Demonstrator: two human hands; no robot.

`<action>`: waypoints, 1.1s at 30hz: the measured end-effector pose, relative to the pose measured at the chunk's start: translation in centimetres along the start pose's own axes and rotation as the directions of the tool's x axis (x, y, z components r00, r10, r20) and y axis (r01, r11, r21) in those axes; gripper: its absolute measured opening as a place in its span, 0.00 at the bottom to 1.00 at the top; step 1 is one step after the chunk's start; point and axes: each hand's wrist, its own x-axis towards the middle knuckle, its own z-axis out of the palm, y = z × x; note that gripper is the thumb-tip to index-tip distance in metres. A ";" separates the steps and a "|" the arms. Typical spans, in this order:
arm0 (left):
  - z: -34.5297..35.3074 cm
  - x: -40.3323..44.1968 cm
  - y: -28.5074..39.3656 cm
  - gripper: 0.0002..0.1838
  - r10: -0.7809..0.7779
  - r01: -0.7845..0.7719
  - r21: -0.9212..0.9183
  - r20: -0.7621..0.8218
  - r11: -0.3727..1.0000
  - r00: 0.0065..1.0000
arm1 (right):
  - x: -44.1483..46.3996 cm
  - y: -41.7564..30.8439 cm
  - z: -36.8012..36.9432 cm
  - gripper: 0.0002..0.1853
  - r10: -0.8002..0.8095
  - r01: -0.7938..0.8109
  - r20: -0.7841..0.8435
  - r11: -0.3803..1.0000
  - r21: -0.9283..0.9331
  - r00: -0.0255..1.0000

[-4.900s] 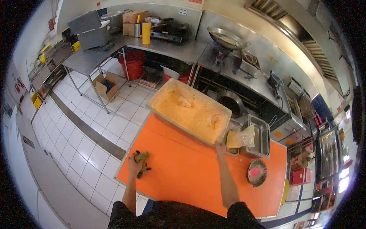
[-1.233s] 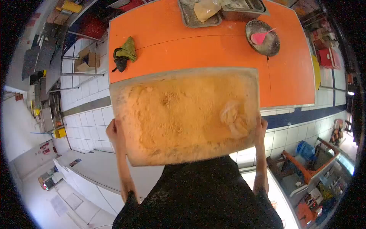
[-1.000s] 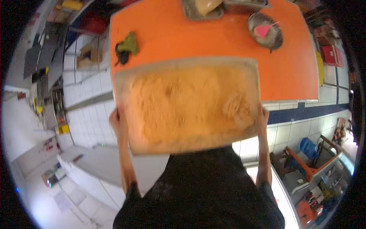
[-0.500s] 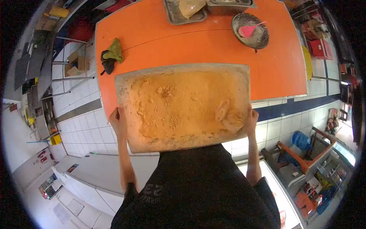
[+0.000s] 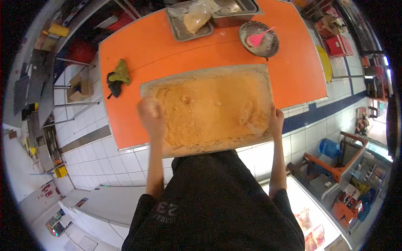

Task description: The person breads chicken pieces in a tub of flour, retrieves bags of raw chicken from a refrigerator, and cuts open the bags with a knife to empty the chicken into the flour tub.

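Note:
A large rectangular tray [image 5: 201, 149] of orange-tan powder is in front of my body, over the near edge of the orange table. Small crumbs lie in the powder, and a crumpled clear plastic piece [image 5: 247, 113] rests toward its right end. My right hand [image 5: 276, 121] is closed around the tray's right rim. My left hand [image 5: 151, 115] is at the left side of the tray, smeared by motion. Its fingers look curled, but I cannot tell whether it touches the rim or holds anything.
On the orange table [image 5: 138, 54] are a dark bowl [image 5: 268, 49] with a pink scoop [image 5: 254, 40], metal trays [image 5: 184, 35] with a bag of powder [image 5: 197, 21], and a green-and-black cloth [image 5: 119, 75]. A lit display case [image 5: 293, 192] stands behind at right.
My left hand has moved up and inward from its grip on the tray's left rim. The tray has tilted slightly. My right hand keeps hold of the right rim.

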 end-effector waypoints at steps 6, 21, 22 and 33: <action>5.5 -4.8 4.3 0.19 -0.108 0.052 0.100 0.709 0.994 0.697 | 0.3 0.5 -0.1 0.31 -0.038 0.038 0.023 0.999 0.002 0.999; 6.8 -8.2 6.4 0.16 -0.044 -0.071 0.091 0.869 0.993 0.493 | 0.7 0.9 0.1 0.29 -0.066 0.062 0.042 0.994 0.085 0.997; 6.6 -8.2 6.6 0.16 -0.014 -0.085 0.067 0.858 0.994 0.514 | 0.7 1.4 0.0 0.29 -0.041 0.037 0.041 0.996 0.079 0.998; 10.4 -7.8 13.2 0.16 0.283 -0.038 -0.325 0.753 0.945 0.595 | 0.6 0.1 -0.4 0.26 -0.052 0.051 0.020 0.999 0.013 0.998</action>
